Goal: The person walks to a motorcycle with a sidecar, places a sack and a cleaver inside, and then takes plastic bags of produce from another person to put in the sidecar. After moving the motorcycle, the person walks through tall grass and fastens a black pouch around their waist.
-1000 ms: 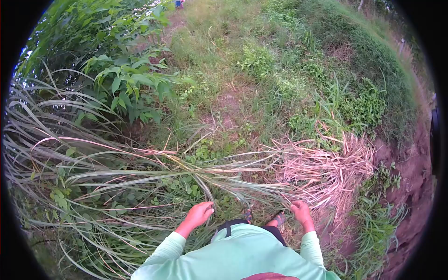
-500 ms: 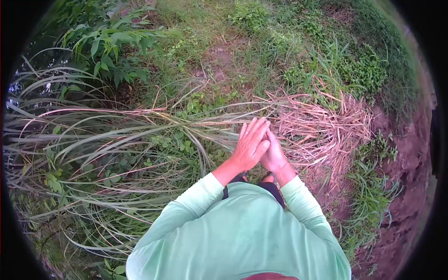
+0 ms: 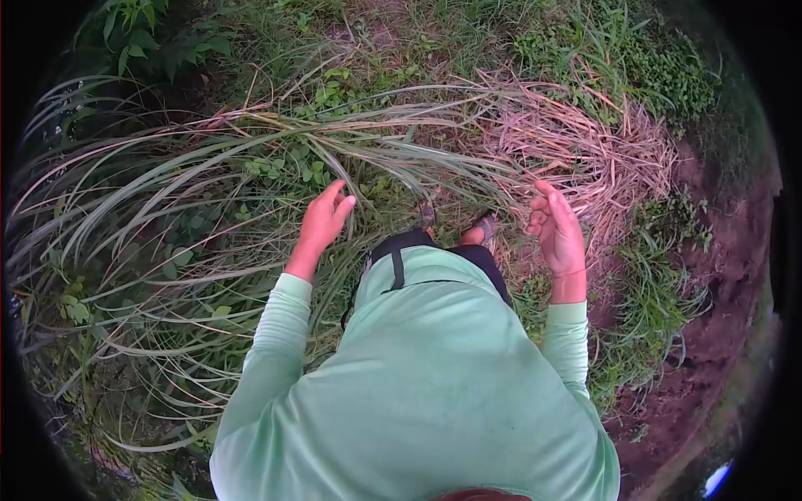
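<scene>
My left hand [image 3: 324, 219] hangs over the long green grass blades [image 3: 192, 171], fingers loosely bent and thumb apart, with nothing in it. On the other side, my right hand [image 3: 560, 230] is raised near the lower edge of a heap of dry straw [image 3: 593, 150]. Its fingers are half curled and spread from the thumb, and it is empty too. Between and beyond the hands, a loose bunch of long blades [image 3: 401, 154] stretches across the ground, its right end overlapping the straw.
My sandalled feet [image 3: 480, 227] stand just below the loose blades. A leafy bush [image 3: 138, 33] grows at the upper left. Low green weeds [image 3: 656, 284] border bare brown soil [image 3: 710, 309] on the right.
My hands were pressed together in front of me; now they have come apart, left and right. The view has tipped down, showing my feet and waist more fully.
</scene>
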Available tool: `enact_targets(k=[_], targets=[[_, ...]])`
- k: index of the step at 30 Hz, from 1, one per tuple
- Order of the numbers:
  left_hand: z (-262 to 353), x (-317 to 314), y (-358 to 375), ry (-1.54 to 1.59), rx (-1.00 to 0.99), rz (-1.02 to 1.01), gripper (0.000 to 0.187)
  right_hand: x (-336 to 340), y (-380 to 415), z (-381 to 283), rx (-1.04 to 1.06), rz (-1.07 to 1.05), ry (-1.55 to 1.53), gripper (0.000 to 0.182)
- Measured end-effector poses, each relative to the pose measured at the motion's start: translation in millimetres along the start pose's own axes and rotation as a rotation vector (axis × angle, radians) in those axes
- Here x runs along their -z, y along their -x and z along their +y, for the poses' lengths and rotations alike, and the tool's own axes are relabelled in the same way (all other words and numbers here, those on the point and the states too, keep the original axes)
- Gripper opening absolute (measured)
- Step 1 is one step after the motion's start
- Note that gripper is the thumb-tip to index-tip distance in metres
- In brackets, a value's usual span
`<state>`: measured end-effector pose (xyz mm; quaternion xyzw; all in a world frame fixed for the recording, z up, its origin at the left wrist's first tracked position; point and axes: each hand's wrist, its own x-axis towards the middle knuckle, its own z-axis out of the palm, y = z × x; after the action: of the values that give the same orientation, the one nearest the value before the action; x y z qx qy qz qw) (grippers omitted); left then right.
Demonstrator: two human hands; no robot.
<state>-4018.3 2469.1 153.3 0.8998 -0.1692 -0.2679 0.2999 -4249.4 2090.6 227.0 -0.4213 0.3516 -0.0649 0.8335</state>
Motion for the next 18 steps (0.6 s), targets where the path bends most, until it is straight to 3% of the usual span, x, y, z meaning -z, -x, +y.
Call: enact_targets(k=[2,4,5,7,9,13,18], targets=[[-47.1,18.9,52.3,-0.077,0.153,-0.014,0.041,46.9,4.9,15.4,-0.001,0.159,0.248,0.033],[-88.5,27.3,119.8,-0.017,0.233,-0.190,0.034,71.4,31.5,22.4,-0.059,0.210,0.429,0.026],[-83.5,38.3,151.5,-0.097,0.258,-0.389,0.031,73.9,47.4,23.9,-0.108,0.225,0.492,0.022],[-83.5,33.6,212.9,0.329,0.410,-0.710,0.033,65.4,80.4,19.0,-0.288,0.135,0.636,0.018],[-40.9,28.4,241.4,0.756,0.599,-0.847,0.029,53.2,108.6,25.9,-0.314,-0.074,0.695,0.016],[-5.0,13.4,239.7,0.857,0.595,-0.799,0.028,58.8,140.0,68.2,-0.419,-0.156,0.708,0.016],[4.1,14.9,162.8,0.734,0.478,-0.591,0.028,71.6,152.2,88.6,-0.474,-0.184,0.835,0.019]])
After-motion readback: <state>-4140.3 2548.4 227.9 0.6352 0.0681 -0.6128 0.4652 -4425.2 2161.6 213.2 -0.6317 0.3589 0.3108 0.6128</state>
